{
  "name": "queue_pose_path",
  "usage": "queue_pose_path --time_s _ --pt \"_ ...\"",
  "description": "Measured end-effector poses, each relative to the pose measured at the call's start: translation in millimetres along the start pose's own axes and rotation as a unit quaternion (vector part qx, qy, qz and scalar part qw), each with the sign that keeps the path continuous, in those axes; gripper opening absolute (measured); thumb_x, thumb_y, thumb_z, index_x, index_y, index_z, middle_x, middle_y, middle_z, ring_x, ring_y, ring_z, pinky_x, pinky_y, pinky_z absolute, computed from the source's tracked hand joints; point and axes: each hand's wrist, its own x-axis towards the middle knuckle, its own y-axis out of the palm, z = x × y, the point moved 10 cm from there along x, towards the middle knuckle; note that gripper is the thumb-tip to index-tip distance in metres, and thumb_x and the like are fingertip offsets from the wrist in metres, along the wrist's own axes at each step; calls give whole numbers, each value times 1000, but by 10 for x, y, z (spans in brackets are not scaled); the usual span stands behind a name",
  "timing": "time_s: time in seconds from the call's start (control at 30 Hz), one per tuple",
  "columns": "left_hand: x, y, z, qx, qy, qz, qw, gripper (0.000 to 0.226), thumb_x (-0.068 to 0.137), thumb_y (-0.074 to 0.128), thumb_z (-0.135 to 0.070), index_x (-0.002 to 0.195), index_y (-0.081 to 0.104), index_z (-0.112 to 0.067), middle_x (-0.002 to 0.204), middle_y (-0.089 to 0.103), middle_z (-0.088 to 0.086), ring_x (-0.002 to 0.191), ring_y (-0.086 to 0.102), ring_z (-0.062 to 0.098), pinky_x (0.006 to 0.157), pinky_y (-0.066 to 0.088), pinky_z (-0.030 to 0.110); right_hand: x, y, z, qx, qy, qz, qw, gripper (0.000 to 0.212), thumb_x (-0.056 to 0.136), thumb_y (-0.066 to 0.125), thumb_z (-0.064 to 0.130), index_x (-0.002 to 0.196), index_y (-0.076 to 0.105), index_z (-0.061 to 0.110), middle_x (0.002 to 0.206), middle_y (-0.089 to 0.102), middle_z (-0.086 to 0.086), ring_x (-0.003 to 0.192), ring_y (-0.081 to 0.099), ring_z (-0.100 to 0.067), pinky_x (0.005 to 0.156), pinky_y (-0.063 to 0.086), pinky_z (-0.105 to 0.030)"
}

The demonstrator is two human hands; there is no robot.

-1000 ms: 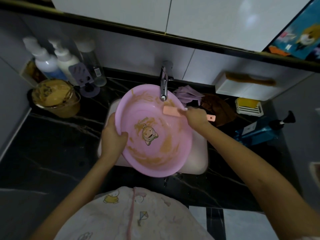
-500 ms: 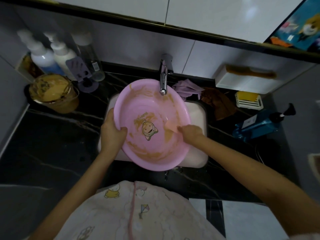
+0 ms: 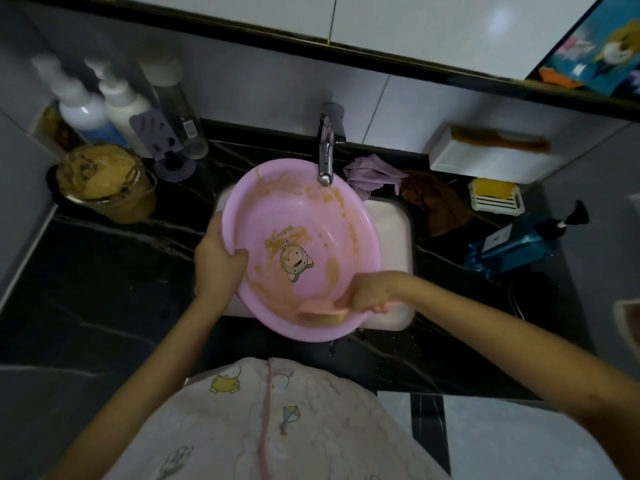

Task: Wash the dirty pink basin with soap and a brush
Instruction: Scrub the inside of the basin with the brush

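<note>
The pink basin (image 3: pixel 311 209) sits tilted over the white sink (image 3: pixel 391 223), below the tap (image 3: pixel 325 157). Brown smears cover its inner wall, and a cartoon sticker marks its bottom. My left hand (image 3: pixel 216 258) grips the basin's left rim, thumb inside. My right hand (image 3: pixel 370 292) holds the handle of a pink brush (image 3: pixel 322 310), whose head presses on the basin's near inner wall. The bristles look stained brown.
On the black counter stand a bucket of brown paste (image 3: pixel 104 181) and bottles (image 3: pixel 100 109) at left. Purple and brown cloths (image 3: pixel 377 174), a yellow soap in a dish (image 3: pixel 495 195) and a blue pump bottle (image 3: pixel 516 244) are at right.
My right hand has carried the brush from the basin's far right side, near the tap, down to its near inner wall. The left hand stays on the rim.
</note>
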Motion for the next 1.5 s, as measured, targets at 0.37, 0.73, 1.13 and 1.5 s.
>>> queue_pose_path --time_s 0.37,0.73,1.13,1.5 --pt "59 10 -102 22 25 9 999 69 73 59 5 137 44 -15 104 57 2 92 54 17 74 46 30 -17 -1511 -272 -316 89 -315 890 40 101 35 28 139 44 24 130 53 -8 114 55 -28 84 42 -31" --pt "53 -11 -112 18 26 7 999 69 73 58 6 137 44 -14 100 57 2 88 54 17 71 45 29 323 -1048 -328 -254 81 -194 944 41 99 39 41 131 52 18 129 55 -10 115 55 -29 85 40 -31" --pt "58 -31 -114 16 23 3 1000 70 73 57 8 139 43 -14 99 56 2 88 53 17 68 43 26 140 -1529 -161 -358 35 -374 855 46 101 35 24 146 29 32 128 51 -10 112 56 -31 85 45 -35" --pt "61 -41 -76 13 23 4 1000 68 74 58 7 138 43 -13 102 55 0 90 53 16 71 44 27 148 -1772 178 -313 -6 -389 867 42 100 39 27 142 39 32 123 56 -14 108 58 -31 79 46 -38"
